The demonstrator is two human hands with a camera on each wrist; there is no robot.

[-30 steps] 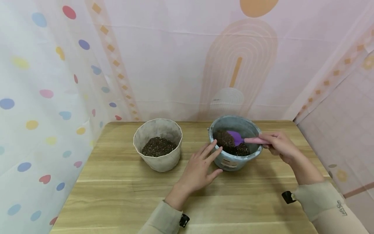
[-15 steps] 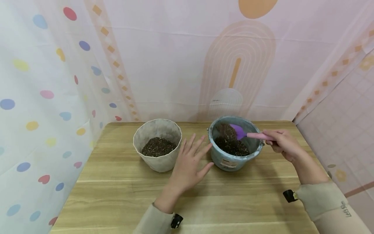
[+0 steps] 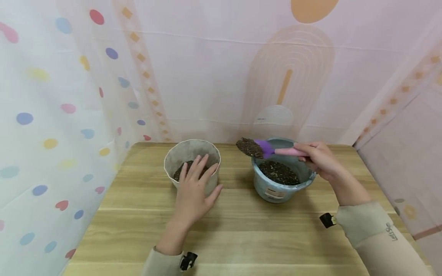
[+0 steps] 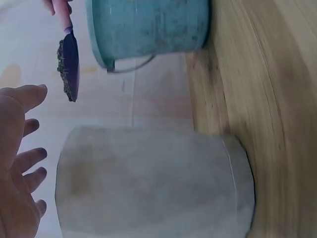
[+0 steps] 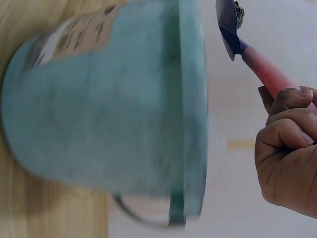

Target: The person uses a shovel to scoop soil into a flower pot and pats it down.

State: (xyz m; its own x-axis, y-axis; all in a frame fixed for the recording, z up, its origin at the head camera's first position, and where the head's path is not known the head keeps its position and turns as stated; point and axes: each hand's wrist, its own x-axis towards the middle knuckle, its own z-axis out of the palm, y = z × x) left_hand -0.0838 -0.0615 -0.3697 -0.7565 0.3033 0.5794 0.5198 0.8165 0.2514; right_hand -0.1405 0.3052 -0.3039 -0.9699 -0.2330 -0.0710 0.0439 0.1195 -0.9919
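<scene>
My right hand (image 3: 319, 159) grips the pink handle of a small trowel (image 3: 266, 149) with a purple blade. Dark soil (image 3: 249, 148) is heaped on the blade, which is raised above the left rim of a blue bucket (image 3: 263, 186). More soil (image 3: 279, 172) lies inside the bucket. At the left, my left hand (image 3: 191, 197) is spread over the near side of a whitish pot (image 3: 188, 147), hiding part of the soil in it. In the left wrist view its fingers (image 4: 30, 159) are straight, apart from the pot wall (image 4: 153, 183), and hold nothing.
Both containers stand near the back of a wooden table (image 3: 238, 237), with a gap between them. A patterned curtain (image 3: 214, 84) hangs right behind the table. The bucket's thin handle (image 5: 141, 218) hangs down its side.
My right hand has lifted the loaded trowel out of the bucket and leftward. The left hand has moved from the bucket's rim leftward to the whitish pot. The head view has shifted slightly.
</scene>
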